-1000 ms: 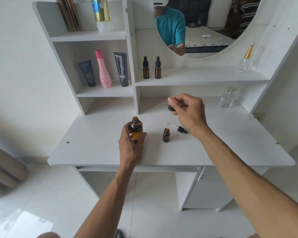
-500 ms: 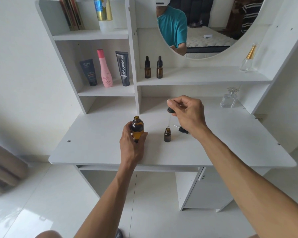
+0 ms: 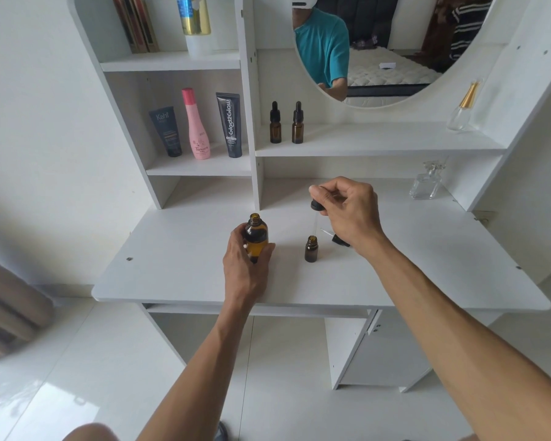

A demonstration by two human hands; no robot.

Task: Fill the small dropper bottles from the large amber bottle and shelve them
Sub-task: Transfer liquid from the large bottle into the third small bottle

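A: Requesting item count, left to right.

B: Three cosmetic containers are standing on the left shelf: a dark tube (image 3: 166, 131), a pink bottle (image 3: 197, 125) and a black tube (image 3: 230, 125). Two capped dropper bottles (image 3: 286, 123) are standing side by side on the middle shelf (image 3: 379, 144). One large amber bottle (image 3: 256, 237) is standing uncapped on the desk (image 3: 178, 268). One small dropper bottle (image 3: 311, 248) is standing open, to its right and apart from it. Two droppers are showing: one held dropper (image 3: 315, 214), and one loose dropper (image 3: 334, 236) lying on the desk behind the small bottle.

A: Reporting hand states?

B: The left hand (image 3: 244, 265) is wrapping around the large amber bottle, steadying it on the desk. The right hand (image 3: 350, 211) is pinching the black top of the held dropper; its glass tube is pointing down over the small bottle's mouth. Whether the tip is entering the neck, I cannot tell.

A: Differences from one second ago?

B: Both grips are remaining unchanged. The held dropper is staying above the small bottle. The two shelved bottles are keeping their places.

A: Surroundings and obstructions?

B: A round mirror (image 3: 395, 58) is hanging above the middle shelf. Two clear glass perfume bottles are standing at far right, one (image 3: 462, 109) on the shelf, one (image 3: 427, 183) on the desk. The right wrist is partly covering the loose dropper.
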